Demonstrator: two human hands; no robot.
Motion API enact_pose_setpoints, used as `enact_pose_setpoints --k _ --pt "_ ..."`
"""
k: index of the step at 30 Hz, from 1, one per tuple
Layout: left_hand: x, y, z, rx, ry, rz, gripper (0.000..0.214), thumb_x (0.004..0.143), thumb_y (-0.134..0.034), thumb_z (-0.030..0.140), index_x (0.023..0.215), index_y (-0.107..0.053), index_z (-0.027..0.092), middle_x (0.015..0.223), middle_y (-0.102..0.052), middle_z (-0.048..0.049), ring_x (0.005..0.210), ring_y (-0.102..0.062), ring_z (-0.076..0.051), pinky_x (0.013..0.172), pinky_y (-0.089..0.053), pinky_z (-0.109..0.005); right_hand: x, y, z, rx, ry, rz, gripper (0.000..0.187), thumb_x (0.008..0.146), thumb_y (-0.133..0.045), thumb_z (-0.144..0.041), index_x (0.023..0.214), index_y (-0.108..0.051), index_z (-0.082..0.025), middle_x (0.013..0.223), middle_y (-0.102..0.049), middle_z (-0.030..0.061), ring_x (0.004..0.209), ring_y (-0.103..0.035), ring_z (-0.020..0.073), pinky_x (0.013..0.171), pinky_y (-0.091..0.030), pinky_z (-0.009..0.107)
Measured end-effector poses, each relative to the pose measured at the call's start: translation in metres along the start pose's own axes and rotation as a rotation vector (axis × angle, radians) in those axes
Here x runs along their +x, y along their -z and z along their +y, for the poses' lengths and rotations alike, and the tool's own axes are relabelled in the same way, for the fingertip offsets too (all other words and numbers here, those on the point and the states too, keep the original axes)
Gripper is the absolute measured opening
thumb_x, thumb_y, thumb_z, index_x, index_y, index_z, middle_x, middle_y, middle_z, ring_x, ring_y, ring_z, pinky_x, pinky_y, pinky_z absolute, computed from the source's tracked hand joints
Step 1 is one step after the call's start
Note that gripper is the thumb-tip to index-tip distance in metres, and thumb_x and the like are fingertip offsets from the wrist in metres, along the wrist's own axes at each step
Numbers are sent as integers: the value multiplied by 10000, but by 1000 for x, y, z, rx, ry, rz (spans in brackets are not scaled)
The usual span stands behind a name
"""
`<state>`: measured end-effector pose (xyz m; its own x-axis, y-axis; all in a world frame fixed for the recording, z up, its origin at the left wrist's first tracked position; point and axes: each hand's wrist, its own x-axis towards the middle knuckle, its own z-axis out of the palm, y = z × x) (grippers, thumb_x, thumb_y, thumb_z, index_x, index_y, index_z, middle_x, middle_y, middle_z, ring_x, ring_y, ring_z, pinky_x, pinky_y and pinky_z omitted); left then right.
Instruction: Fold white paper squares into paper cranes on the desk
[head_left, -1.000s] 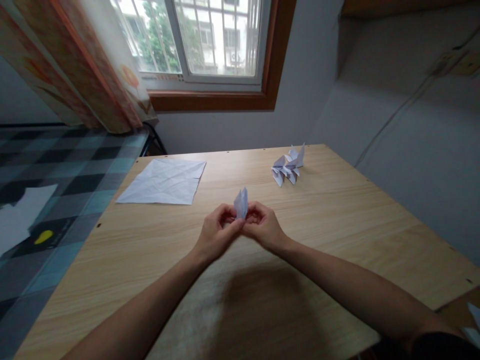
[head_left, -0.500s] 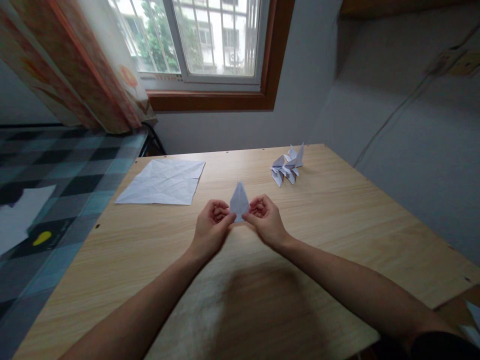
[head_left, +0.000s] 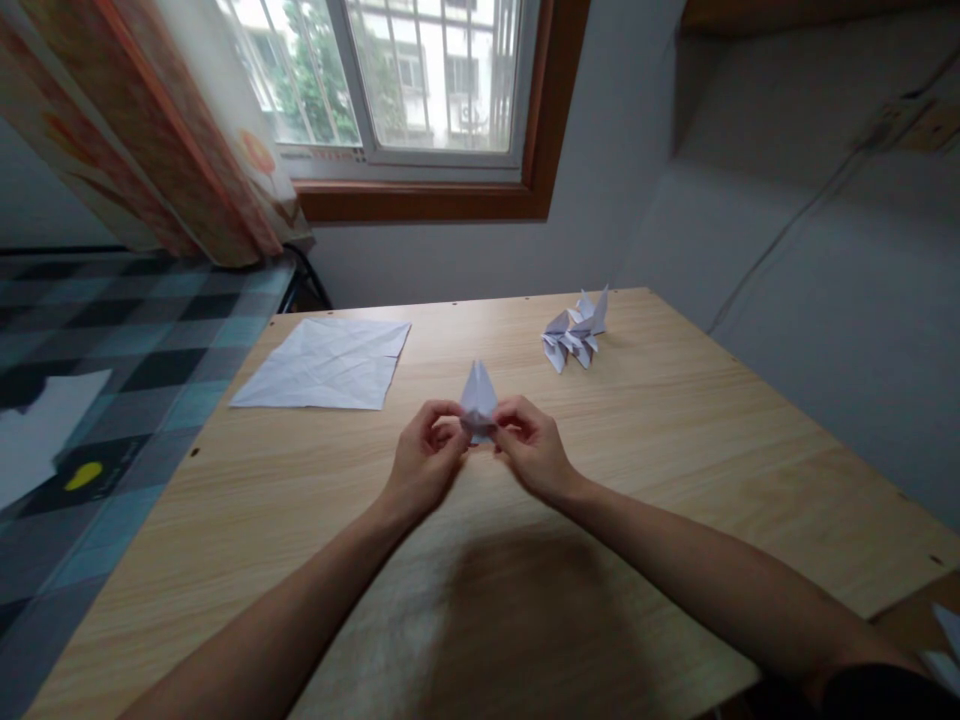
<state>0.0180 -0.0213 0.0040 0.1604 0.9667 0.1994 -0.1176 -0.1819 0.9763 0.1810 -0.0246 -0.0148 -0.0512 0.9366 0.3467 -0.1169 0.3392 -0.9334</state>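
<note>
a second ago the folded paper point(head_left: 478, 393) was held almost edge-on, as a narrow strip between the two hands. half a second later it was turned so that its flat, pointed face was shown, and the hands were drawn a little apart, each at one lower corner. now the left hand point(head_left: 425, 465) and the right hand point(head_left: 532, 455) were brought close together again, and the lower part of the paper was covered by the pinching fingertips point(head_left: 501, 412), so that only the pointed top was left in sight. the paper and both hands were also moved slightly farther up the table.
</note>
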Motion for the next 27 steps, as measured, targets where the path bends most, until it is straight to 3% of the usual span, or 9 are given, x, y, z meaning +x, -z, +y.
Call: enact_pose_setpoints --k 4,7,9,12,15,17,20,23,27 --pt "2 4 0 107 -148 25 103 728 -736 213 676 -662 165 928 -654 -50 812 -648 -149 680 -515 -237 -1 4 -5 -84 71 -45 145 759 -614 -157 799 -736 -224 978 -652 39 919 -625 180 695 -515 272" --pt "2 5 0 137 -178 34 142 749 -734 232 635 -674 172 908 -653 -53 809 -646 -155 691 -530 -251 -1 5 -7 -34 39 -70 114 785 -600 -195 758 -710 -204 892 -653 34 817 -617 164 688 -507 283" --pt "2 6 0 134 -174 17 159 758 -747 255 642 -676 173 901 -662 -59 796 -646 -160 680 -533 -256 -1 4 -7 46 -8 -6 54 788 -655 -242 754 -634 -205 794 -627 -2 705 -591 135 657 -502 272" --pt "2 6 -1 108 -165 -12 191 761 -773 303 656 -681 172 896 -671 -66 782 -648 -162 665 -533 -258 1 1 -5 167 -85 93 305 707 -789 -291 888 -551 -238 774 -618 -47 646 -585 116 612 -506 249" --pt "2 6 1 87 -155 -29 238 745 -800 355 653 -681 171 895 -675 -66 767 -646 -159 660 -533 -259 2 1 -3 199 -114 42 389 709 -811 -396 978 -579 -238 777 -635 -38 636 -595 117 594 -505 242" --pt "2 5 3 84 -136 -46 270 726 -819 386 648 -678 169 884 -677 -65 760 -643 -158 662 -530 -259 3 3 -2 187 -108 8 360 789 -729 -522 946 -633 -213 756 -638 -18 615 -586 116 581 -491 242" --pt "2 5 6 46 -82 -87 324 665 -858 413 630 -657 161 852 -679 -66 737 -637 -162 639 -511 -253 4 8 0 199 -98 5 459 880 -568 -636 874 -679 -191 734 -647 14 614 -587 127 578 -474 250" --pt "1 5 6 -1 -30 -143 346 654 -857 412 616 -625 158 826 -687 -71 714 -623 -166 614 -480 -249 7 13 0 187 -80 -11 446 865 -605 -625 822 -688 -189 680 -622 5 609 -565 128 592 -457 253" --pt "-2 4 3 -34 -5 -132 306 693 -816 365 624 -598 162 810 -690 -60 720 -620 -172 625 -460 -254 8 14 -3 163 -97 -55 402 793 -693 -593 834 -684 -193 664 -603 -16 589 -534 127 581 -440 256"
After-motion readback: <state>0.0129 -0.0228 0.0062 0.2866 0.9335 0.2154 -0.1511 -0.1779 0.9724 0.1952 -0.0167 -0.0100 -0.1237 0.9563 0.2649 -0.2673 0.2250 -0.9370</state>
